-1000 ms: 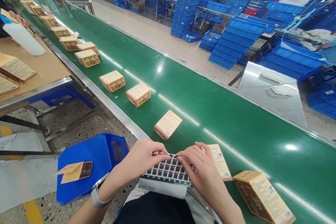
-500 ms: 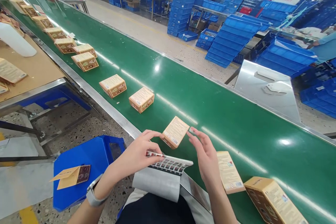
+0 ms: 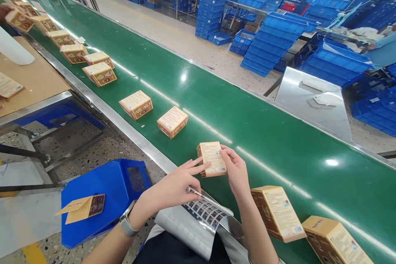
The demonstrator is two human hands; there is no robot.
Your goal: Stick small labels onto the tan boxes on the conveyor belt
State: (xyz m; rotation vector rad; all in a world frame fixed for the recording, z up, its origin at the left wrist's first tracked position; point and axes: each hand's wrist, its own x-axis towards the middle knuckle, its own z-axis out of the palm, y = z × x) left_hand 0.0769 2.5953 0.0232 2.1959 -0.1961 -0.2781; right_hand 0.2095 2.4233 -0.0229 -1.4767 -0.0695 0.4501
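Observation:
A printed cardboard box [image 3: 213, 161] lies on the green conveyor belt [image 3: 262, 136], its text side up. My left hand [image 3: 177, 185] grips a sheet of stickers [image 3: 206, 210] between thumb and fingers, while its outstretched fingertips rest on the near left part of that box. At the box's upper right, my right hand [image 3: 236, 169] pinches a small blue-and-white sticker [image 3: 218, 152] against the printed face. The sheet's pale backing hangs down over my lap. To the right stand two more boxes, the nearer box [image 3: 278, 212] bearing a small coloured sticker.
Several boxes [image 3: 172, 121] line the belt to the left. An opened carton [image 3: 88, 210] lies on a blue stool [image 3: 105, 185]. Beyond the belt are a metal table [image 3: 312, 111] and stacked blue crates [image 3: 272, 45]. Another person's hand [image 3: 4, 11] touches a box at far left.
My right hand has moved left onto the box with a sticker. My left fingers now touch the box's face, and the sheet has tilted. The boxes have shifted rightward along the belt.

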